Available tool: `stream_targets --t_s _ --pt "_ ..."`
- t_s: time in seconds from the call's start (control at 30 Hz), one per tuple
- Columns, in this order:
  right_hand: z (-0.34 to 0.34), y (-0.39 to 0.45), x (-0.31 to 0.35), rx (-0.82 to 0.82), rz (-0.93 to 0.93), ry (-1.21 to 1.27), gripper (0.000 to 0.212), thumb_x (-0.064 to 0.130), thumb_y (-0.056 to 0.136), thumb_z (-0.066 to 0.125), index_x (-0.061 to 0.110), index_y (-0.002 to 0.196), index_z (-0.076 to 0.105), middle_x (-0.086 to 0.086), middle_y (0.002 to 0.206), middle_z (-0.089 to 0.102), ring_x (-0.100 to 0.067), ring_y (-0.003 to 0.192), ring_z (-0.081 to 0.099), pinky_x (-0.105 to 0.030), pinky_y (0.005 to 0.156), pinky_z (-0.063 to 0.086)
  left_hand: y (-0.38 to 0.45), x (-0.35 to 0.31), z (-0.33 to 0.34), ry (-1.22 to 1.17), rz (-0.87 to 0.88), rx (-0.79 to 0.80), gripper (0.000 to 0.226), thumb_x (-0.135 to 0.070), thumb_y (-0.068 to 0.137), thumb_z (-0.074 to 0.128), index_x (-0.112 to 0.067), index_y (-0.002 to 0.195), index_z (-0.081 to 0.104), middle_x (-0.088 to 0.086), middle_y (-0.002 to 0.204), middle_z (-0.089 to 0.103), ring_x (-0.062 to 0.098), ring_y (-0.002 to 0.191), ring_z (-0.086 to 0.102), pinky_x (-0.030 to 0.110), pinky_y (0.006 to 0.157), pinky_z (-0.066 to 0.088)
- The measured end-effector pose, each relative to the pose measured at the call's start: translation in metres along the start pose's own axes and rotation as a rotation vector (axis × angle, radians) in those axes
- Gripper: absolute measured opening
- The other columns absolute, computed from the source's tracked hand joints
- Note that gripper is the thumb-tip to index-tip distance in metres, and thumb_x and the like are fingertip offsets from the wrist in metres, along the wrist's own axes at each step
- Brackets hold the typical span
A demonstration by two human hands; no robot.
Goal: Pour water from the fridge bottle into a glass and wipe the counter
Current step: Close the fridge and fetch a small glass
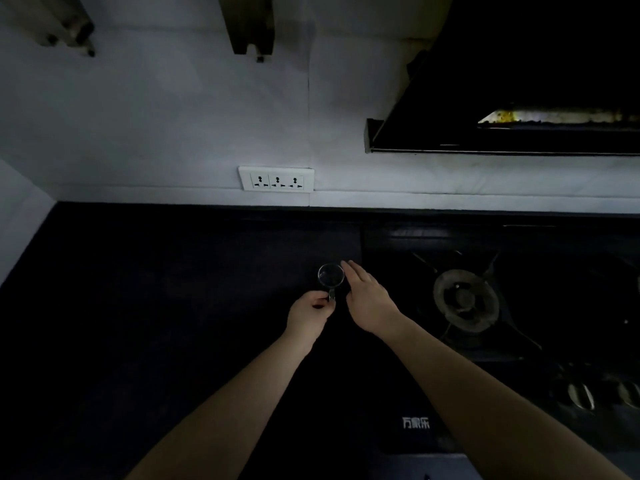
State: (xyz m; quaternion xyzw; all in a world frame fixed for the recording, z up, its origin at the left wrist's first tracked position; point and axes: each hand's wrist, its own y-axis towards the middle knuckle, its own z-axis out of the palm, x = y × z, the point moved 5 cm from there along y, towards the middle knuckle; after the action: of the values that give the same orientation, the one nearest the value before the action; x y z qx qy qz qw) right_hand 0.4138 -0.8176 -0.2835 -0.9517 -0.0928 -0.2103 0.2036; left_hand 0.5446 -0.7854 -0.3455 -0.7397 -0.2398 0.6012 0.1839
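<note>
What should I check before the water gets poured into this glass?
1. Glass upright on the counter: ok.
2. Left hand on the glass handle: ok, fingers closed on it.
3. Right hand free for the bottle: ok, open beside the glass, holding nothing.
4. Bottle within reach: not ok, none in view.
5. Glass empty and clean: cannot tell, too dark.
6. Clear of the burner: ok, glass stands left of the stove.

A home kitchen — gas hob (465, 301), range hood (519, 98), dark counter (138, 306).
</note>
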Motion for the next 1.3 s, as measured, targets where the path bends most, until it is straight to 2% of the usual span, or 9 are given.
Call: stream_targets --t_s 0.27,0.43,0.67,0.8,1.0,1.1,1.17,1.23,1.3 --pt "0.007 0.021 -0.001 0.045 -0.058 -0.076 0.070 0.012 0.096 0.040 0.019 0.156 0.005 0.001 0.163 0.009 -0.019 0.148 0.013 -0.038 0.118 0.021 0.009 0.000 0.005 0.083 0.061 -0.113 0.018 -0.032 0.091 0.068 -0.023 0.106 0.068 -0.013 0.095 0.068 0.001 0.088 0.064 0.012 0.073 0.045" --pt "0.011 0.018 -0.005 0.077 -0.055 -0.100 0.066 0.017 0.098 0.037 0.018 0.156 0.006 0.001 0.163 0.008 -0.018 0.149 0.011 -0.039 0.119 0.018 0.019 0.001 0.010 0.135 0.076 -0.095 0.016 -0.031 0.090 0.069 -0.021 0.102 0.071 -0.010 0.095 0.070 0.006 0.090 0.066 0.018 0.079 0.050" --pt "0.016 0.011 -0.010 0.090 -0.040 -0.055 0.067 0.013 0.095 0.037 0.018 0.156 0.008 0.002 0.163 0.009 -0.016 0.148 0.011 -0.039 0.120 0.018 0.022 0.003 0.011 0.218 0.079 -0.107 0.021 -0.029 0.095 0.062 -0.014 0.103 0.074 -0.006 0.082 0.069 0.005 0.071 0.064 0.012 0.058 0.041" --pt "0.018 0.002 -0.010 0.089 -0.036 0.018 0.066 0.011 0.096 0.036 0.018 0.156 0.010 0.000 0.163 0.012 -0.017 0.148 0.013 -0.038 0.120 0.018 0.019 0.007 0.006 0.226 0.075 -0.145 0.019 -0.025 0.100 0.054 -0.015 0.105 0.069 0.000 0.100 0.065 0.007 0.082 0.065 0.012 0.063 0.042" --pt "0.015 -0.011 -0.010 0.060 0.008 0.332 0.062 0.007 0.095 0.036 0.025 0.153 0.022 0.002 0.155 0.031 -0.016 0.142 0.030 -0.033 0.117 0.026 0.014 0.007 -0.002 0.223 0.097 -0.145 0.020 -0.027 0.101 0.052 -0.017 0.105 0.068 -0.003 0.097 0.068 0.006 0.085 0.065 0.019 0.073 0.048" --pt "0.007 -0.020 -0.008 0.044 0.095 0.547 0.056 0.011 0.098 0.035 0.036 0.148 0.031 0.010 0.135 0.046 -0.008 0.119 0.052 -0.029 0.104 0.043 0.007 0.001 -0.006 0.230 0.116 -0.126 0.019 -0.027 0.101 0.051 -0.017 0.106 0.067 -0.004 0.099 0.068 0.003 0.085 0.065 0.014 0.068 0.044" --pt "0.005 -0.024 -0.008 0.021 0.138 0.678 0.048 0.014 0.101 0.035 0.040 0.141 0.039 0.017 0.120 0.051 -0.001 0.104 0.055 -0.015 0.092 0.043 0.001 -0.004 -0.011 0.242 0.149 -0.124 0.018 -0.028 0.101 0.052 -0.018 0.106 0.067 -0.005 0.101 0.067 0.001 0.085 0.064 0.011 0.066 0.042" --pt "0.006 -0.026 -0.009 -0.031 0.202 0.861 0.040 0.019 0.103 0.037 0.035 0.139 0.045 0.017 0.123 0.055 -0.003 0.115 0.054 -0.017 0.099 0.040 -0.007 -0.010 -0.016 0.236 0.198 -0.119 0.017 -0.027 0.101 0.053 -0.019 0.105 0.067 -0.006 0.102 0.066 -0.001 0.085 0.065 0.010 0.067 0.043" --pt "0.010 -0.029 -0.014 -0.041 0.284 1.050 0.041 0.025 0.103 0.039 0.027 0.144 0.043 0.010 0.138 0.050 -0.010 0.129 0.046 -0.033 0.113 0.035 -0.017 -0.017 -0.021 0.222 0.243 -0.104 0.014 -0.027 0.100 0.053 -0.021 0.103 0.066 -0.007 0.102 0.065 0.000 0.086 0.065 0.013 0.074 0.049"
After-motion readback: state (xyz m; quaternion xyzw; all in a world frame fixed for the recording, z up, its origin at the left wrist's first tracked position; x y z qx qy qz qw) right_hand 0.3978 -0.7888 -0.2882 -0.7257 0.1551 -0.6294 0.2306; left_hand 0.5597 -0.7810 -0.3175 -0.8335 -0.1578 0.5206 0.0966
